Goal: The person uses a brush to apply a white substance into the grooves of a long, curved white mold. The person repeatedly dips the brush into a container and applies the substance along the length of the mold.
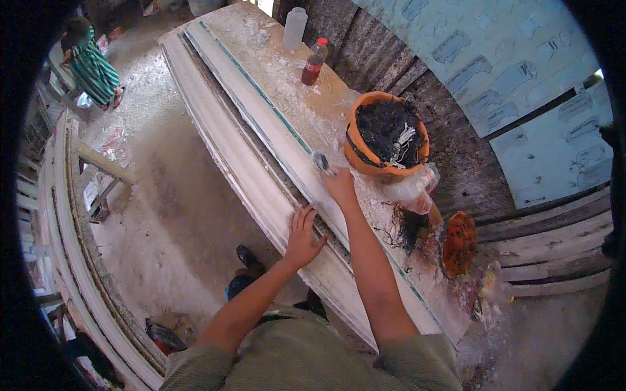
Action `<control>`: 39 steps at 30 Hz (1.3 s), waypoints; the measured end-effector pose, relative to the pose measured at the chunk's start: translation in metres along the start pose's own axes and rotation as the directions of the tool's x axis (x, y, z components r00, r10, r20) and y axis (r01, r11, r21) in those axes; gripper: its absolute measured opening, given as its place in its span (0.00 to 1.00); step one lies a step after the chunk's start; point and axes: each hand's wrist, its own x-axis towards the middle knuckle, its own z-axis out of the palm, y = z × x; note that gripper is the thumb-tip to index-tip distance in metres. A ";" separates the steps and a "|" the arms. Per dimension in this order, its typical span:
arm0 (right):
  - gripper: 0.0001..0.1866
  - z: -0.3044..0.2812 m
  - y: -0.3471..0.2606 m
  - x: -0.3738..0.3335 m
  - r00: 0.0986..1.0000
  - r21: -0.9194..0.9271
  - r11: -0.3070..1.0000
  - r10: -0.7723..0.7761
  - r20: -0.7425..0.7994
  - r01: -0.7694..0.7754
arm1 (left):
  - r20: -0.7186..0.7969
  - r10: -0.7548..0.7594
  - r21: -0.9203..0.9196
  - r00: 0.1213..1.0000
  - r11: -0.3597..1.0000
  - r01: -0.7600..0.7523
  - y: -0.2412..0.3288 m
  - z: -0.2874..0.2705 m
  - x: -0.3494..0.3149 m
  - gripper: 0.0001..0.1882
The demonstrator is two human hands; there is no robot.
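Two long white plaster-coated strips lie side by side on the workbench. My left hand rests on the nearer strip with its fingers spread, fingertips by the dark gap between the two. Farther up, my right hand is closed around a small tool with a grey head, perhaps a brush. The tool's head is over the farther strip, close to its green edge. The fingers hide its handle. Just beyond the right hand stands an orange bucket full of black fibrous stuff with pale strands on top.
Along the bench stand a red-capped bottle of dark liquid and a whitish bottle. Crumpled clear plastic lies below the bucket, near an orange and black round piece. More long strips stand at left; a person in green stripes is far left.
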 end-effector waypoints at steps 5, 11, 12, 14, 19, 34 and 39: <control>0.21 -0.014 -0.001 -0.017 0.983 -0.257 0.949 -0.177 0.050 0.184 | -0.104 -0.011 -0.182 0.995 0.983 -0.008 -0.097 -0.103 -0.019 0.42; 0.31 -0.114 0.041 -0.119 0.932 -0.640 0.706 -0.082 0.352 0.303 | -0.454 -0.278 -0.076 0.846 0.959 0.274 -0.249 -0.232 -0.072 0.36; 0.31 -0.108 0.042 -0.114 0.924 -0.597 0.714 -0.200 0.327 0.366 | -0.505 -0.331 -0.162 0.797 0.943 0.289 -0.266 -0.248 -0.074 0.36; 0.30 -0.084 0.033 -0.094 0.920 -0.596 0.705 -0.249 0.301 0.386 | -0.502 -0.458 -0.289 0.734 0.888 0.357 -0.280 -0.268 -0.075 0.36; 0.22 0.022 -0.046 0.024 0.920 -0.618 0.682 -0.305 0.245 0.391 | -0.333 -0.469 -0.316 0.818 0.873 0.372 -0.257 -0.283 -0.034 0.34; 0.22 0.146 -0.228 0.133 0.915 -0.220 0.926 -0.222 0.337 0.306 | 0.018 -0.873 -0.406 0.487 0.439 0.802 -0.441 -0.407 -0.077 0.21; 0.22 0.160 -0.255 0.206 0.792 -0.284 0.840 -0.246 0.559 0.462 | 0.024 -0.935 -0.496 0.353 0.295 0.817 -0.459 -0.445 -0.053 0.18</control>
